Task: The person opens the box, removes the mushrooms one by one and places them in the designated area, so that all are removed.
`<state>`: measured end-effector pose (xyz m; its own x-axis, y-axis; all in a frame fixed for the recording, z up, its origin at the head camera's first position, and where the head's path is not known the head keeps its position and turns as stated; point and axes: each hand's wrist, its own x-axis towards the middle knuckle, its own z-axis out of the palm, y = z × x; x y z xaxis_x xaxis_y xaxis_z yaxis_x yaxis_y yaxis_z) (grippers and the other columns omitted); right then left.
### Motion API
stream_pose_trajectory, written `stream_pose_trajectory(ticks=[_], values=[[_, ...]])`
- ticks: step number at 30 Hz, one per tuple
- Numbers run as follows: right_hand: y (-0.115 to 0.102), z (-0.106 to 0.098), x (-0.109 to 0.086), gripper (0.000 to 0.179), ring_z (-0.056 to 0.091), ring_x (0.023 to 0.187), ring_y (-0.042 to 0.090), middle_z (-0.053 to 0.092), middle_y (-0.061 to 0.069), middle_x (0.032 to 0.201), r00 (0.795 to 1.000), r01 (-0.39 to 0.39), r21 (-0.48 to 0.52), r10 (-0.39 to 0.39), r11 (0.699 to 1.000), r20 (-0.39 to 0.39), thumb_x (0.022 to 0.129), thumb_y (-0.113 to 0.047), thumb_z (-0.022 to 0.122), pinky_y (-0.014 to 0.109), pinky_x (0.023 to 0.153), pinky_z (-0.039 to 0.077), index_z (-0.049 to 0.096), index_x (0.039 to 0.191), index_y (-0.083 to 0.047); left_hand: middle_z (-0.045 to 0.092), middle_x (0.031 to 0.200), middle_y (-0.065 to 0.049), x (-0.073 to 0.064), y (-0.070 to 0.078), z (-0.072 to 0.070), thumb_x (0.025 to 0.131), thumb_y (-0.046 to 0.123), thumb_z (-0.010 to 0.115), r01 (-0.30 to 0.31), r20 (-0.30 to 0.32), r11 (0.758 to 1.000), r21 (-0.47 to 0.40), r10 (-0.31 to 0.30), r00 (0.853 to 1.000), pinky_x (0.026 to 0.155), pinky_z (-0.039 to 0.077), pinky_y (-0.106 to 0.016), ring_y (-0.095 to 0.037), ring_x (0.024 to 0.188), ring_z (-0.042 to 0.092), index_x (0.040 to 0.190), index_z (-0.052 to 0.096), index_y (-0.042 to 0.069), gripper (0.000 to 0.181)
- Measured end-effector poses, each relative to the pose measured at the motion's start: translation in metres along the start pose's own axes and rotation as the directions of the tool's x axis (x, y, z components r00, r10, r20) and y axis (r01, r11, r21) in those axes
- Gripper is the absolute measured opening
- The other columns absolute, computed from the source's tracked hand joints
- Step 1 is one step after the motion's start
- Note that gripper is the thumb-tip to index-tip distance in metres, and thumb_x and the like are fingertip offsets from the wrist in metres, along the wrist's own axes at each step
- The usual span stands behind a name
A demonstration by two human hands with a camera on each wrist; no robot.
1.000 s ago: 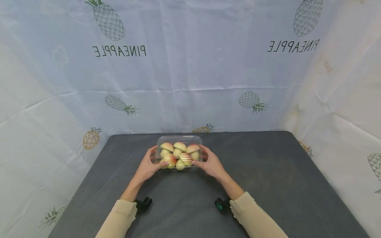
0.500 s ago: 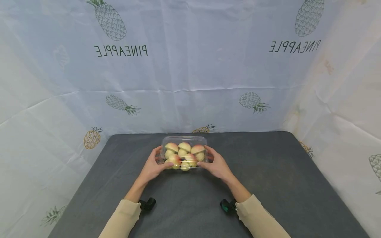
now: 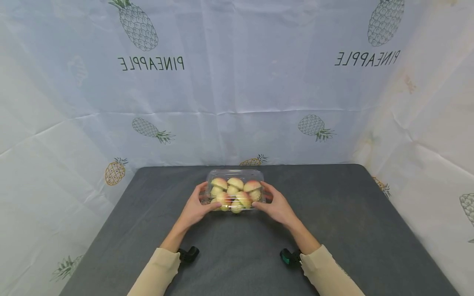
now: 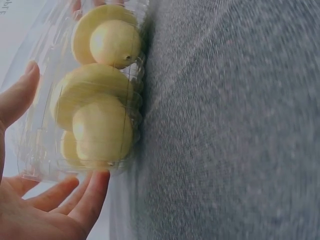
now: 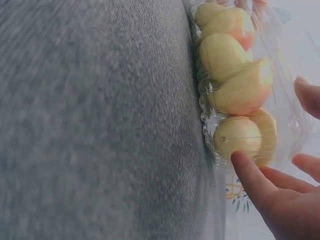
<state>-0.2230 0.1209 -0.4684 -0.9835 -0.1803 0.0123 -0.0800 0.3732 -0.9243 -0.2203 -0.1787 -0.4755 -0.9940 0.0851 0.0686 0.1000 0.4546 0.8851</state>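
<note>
A clear plastic clamshell box [image 3: 235, 172] lies near the table's back edge. Through its walls show several mushroom-shaped pieces [image 3: 235, 183], pale yellow with a reddish blush. My left hand [image 3: 194, 208] holds the box's left end, thumb at the front and fingers round the side. The right hand [image 3: 278, 207] grips the other end the same way. In the left wrist view, fingertips [image 4: 97, 187] press the end wall beside the yellow pieces [image 4: 103, 132]. The right wrist view has a fingertip [image 5: 242, 162] against the opposite end wall. The box's underside sits low, close to the cloth.
A dark grey cloth-covered table [image 3: 237, 255] spreads under both arms. Behind it hangs a pale curtain [image 3: 237, 82] with pineapple prints. Black devices, one at the left wrist [image 3: 189, 255] and one at the right wrist [image 3: 290, 257], protrude below the beige sleeves.
Both hands have shifted the plastic box to the right along the table, keeping their hold on its two ends. The pieces inside travel with it.
</note>
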Motion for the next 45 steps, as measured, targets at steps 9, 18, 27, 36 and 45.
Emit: stream_pose_trajectory(ticks=[9,18,27,36,45], values=[[0.002,-0.012,-0.003,0.082,0.045,0.138,0.044,0.039,0.021,0.157,1.000,0.005,-0.004,-0.004,1.000,0.017,0.091,-0.026,0.080,0.059,0.101,0.049,0.035,0.159,-0.014,0.035,0.157,-0.022,0.000,0.006,0.007,0.085,0.036,0.084,-0.024,0.012,1.000,-0.016,0.024,1.000,0.100,0.051,-0.054,-0.041,0.134,0.048,0.160,0.029,0.011,0.096],[0.005,-0.025,-0.007,0.082,0.044,0.139,0.045,0.038,0.022,0.157,1.000,-0.003,-0.015,0.004,1.000,0.029,0.091,-0.027,0.080,0.060,0.101,0.048,0.035,0.159,-0.014,0.036,0.156,-0.022,0.000,0.011,0.016,0.086,0.036,0.084,-0.031,0.021,0.999,-0.029,0.032,0.999,0.100,0.051,-0.053,-0.040,0.133,0.050,0.159,0.031,0.011,0.094],[0.011,-0.039,-0.012,0.084,0.043,0.140,0.044,0.037,0.022,0.158,0.999,0.004,-0.014,-0.003,1.000,0.041,0.090,-0.029,0.081,0.059,0.100,0.050,0.035,0.160,-0.016,0.037,0.155,-0.021,0.003,0.013,0.025,0.087,0.036,0.083,-0.038,0.047,0.998,-0.052,0.041,0.998,0.098,0.053,-0.051,-0.038,0.132,0.052,0.159,0.032,0.013,0.091],[0.015,-0.050,-0.017,0.084,0.041,0.141,0.045,0.035,0.023,0.159,0.999,-0.002,-0.027,0.004,1.000,0.051,0.091,-0.030,0.080,0.060,0.101,0.049,0.033,0.160,-0.015,0.038,0.155,-0.021,0.001,0.016,0.034,0.088,0.035,0.082,-0.039,0.061,0.997,-0.061,0.043,0.997,0.100,0.052,-0.052,-0.041,0.134,0.049,0.159,0.032,0.013,0.090],[0.019,-0.058,-0.021,0.083,0.040,0.141,0.048,0.033,0.026,0.159,0.998,0.009,-0.043,-0.006,0.999,0.056,0.093,-0.030,0.077,0.060,0.102,0.048,0.032,0.160,-0.012,0.039,0.154,-0.020,0.001,0.018,0.041,0.087,0.038,0.083,-0.057,0.072,0.996,-0.075,0.062,0.995,0.099,0.052,-0.052,-0.040,0.133,0.050,0.158,0.033,0.014,0.090]])
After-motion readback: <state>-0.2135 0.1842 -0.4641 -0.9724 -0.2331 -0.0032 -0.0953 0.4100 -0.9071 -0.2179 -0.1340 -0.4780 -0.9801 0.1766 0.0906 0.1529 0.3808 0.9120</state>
